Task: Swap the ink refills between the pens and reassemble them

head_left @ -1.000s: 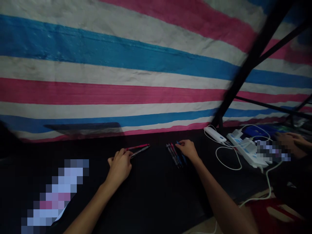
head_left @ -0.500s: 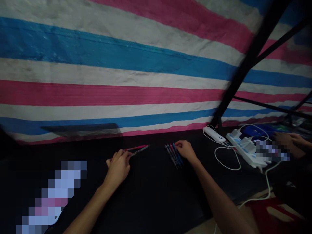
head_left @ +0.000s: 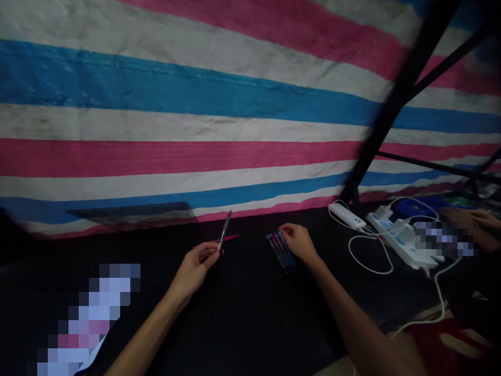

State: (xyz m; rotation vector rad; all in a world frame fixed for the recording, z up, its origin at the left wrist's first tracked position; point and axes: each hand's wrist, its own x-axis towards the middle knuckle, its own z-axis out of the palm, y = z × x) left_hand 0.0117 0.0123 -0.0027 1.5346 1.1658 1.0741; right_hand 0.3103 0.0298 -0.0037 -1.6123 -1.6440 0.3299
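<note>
Left hand: fingers pinching lower end of grey pen, held slanted beside red pen on bench. Right hand: fingers at right edge of pen row, grip unclear; light, steady touch would best suit alignment

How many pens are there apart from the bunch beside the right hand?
2 that I can see: a silver-grey pen held tilted in the left hand, and a red pen on the dark tabletop, partly behind that hand. Another could be hidden there.
</note>
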